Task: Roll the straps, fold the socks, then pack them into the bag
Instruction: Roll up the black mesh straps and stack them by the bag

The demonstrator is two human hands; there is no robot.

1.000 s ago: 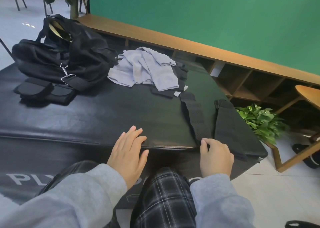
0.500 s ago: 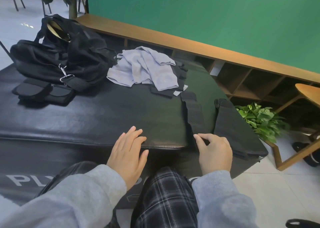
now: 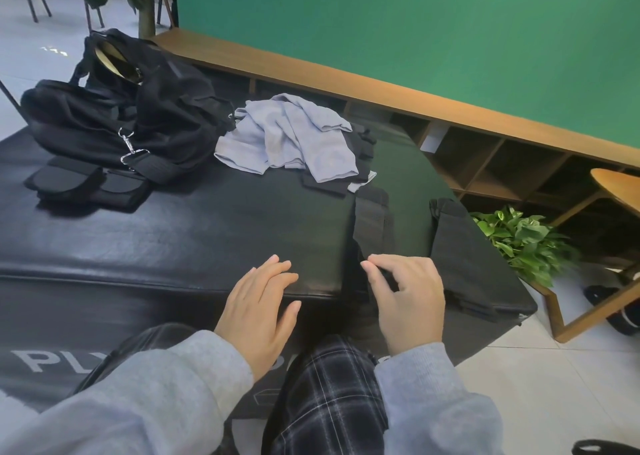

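The black padded desk (image 3: pixel 173 240) carries everything. At its far left corner slumps the black bag (image 3: pixel 131 108), mouth gaping, presumably ready for packing. Right of the bag lies a loose heap of grey socks (image 3: pixel 287 139), not yet folded. Nearer than the socks, two black straps run flat toward the desk's near edge: the left strap (image 3: pixel 374 222) and the right strap (image 3: pixel 460 257), laid out straight, likely for rolling. The right hand (image 3: pixel 405 295) has fingers curled, pinching the left strap's near end. The left hand (image 3: pixel 259 302) rests relaxed, flat on the desk edge, grasping nothing.
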